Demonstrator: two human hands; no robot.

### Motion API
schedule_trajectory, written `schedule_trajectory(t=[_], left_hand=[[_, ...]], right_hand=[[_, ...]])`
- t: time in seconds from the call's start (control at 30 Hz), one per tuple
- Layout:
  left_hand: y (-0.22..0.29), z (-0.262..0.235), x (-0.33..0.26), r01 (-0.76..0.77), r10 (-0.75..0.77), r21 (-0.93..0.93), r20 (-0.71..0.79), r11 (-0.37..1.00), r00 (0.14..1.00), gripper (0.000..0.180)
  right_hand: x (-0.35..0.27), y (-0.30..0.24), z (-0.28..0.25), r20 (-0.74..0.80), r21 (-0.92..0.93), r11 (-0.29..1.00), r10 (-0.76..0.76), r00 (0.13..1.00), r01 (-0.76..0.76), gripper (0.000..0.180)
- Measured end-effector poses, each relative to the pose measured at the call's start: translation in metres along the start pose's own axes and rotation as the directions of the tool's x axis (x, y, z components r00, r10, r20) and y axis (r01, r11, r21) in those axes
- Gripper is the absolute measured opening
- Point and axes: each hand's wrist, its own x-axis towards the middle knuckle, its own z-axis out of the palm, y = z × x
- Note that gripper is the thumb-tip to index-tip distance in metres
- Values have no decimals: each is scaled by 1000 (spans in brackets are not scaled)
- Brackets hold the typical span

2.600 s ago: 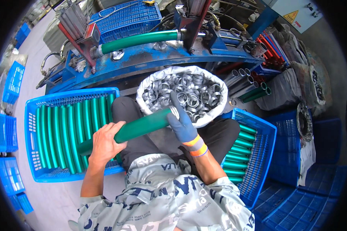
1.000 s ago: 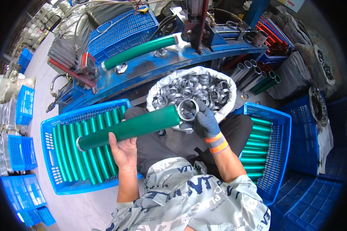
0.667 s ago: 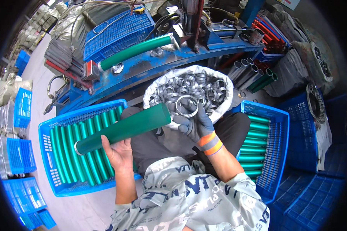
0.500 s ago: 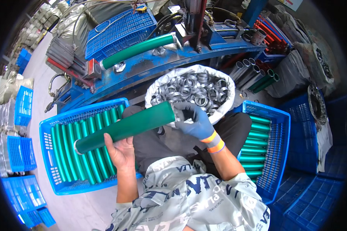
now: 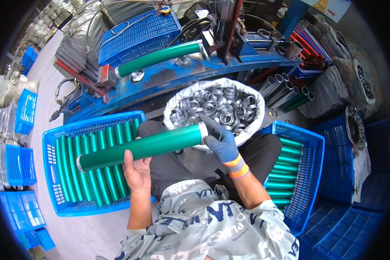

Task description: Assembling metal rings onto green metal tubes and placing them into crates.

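A long green tube [image 5: 141, 146] lies slanted across my lap, its right end higher. My bare left hand [image 5: 137, 171] grips it from below near the middle, thumb along the near side. A metal ring [image 5: 203, 133] sits at the tube's right end. My right hand [image 5: 221, 141], in a blue-grey glove with an orange-striped cuff, has its thumb and fingers around this ring. Another metal ring [image 5: 79, 163] shows at the tube's left end. Just beyond the right hand stands a white sack [image 5: 170, 103] full of loose metal rings [image 5: 210, 106].
Blue crates of green tubes stand at my left [image 5: 51, 173] and right [image 5: 313, 173]. Ahead is a blue machine bench [image 5: 160, 74] bearing another green tube [image 5: 160, 58]. Several upright tubes [image 5: 286, 89] stand right of the sack; stacked blue crates [image 5: 346, 216] fill the lower right.
The tube's right end has shifted slightly right and down, its left end a little left. The metal ring now shows clearly at the right end. My right hand has moved right.
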Motion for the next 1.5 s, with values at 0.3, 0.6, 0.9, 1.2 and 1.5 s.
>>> schedule_trajectory(t=[0.3,0.6,0.9,1.2,1.5], left_hand=[[-14,-13,16,-9,13,74,-55,997,998,48],[4,-21,40,54,-80,-146,-178,988,981,61],[45,-46,68,-101,59,-185,-222,978,973,58],[61,-68,80,-157,138,-135,-140,978,981,52],[41,-65,82,-167,164,-16,-109,986,980,44]], right_hand=[[21,11,-4,-56,-156,983,86,995,-94,64],[135,-20,-35,179,-229,972,100,979,-57,78],[211,-58,76,542,-593,744,88,836,307,128],[187,-14,100,392,-467,884,168,905,38,94],[162,-14,85,222,-383,891,345,912,-244,85]])
